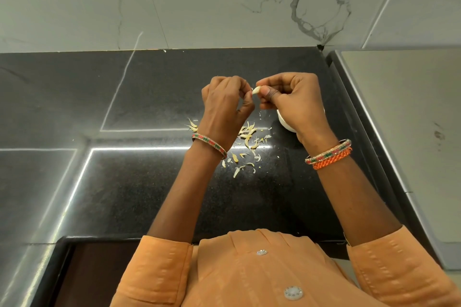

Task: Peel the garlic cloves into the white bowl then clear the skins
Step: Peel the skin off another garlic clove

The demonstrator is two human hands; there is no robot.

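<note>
A pale garlic clove (256, 90) is held above the black counter, pinched between thumb and fingers of my right hand (291, 102). My left hand (225, 103) is just to its left, fingers curled, with the fingertips meeting the clove's left end. The white bowl (285, 122) stands on the counter beneath my right hand, which hides most of it. Several dry garlic skins (247, 142) lie scattered on the counter below and between my wrists.
The black granite counter (139, 97) ends at a grey marble wall (224, 2) behind. A steel surface (409, 117) borders it on the right. The counter's front edge runs just ahead of my orange top.
</note>
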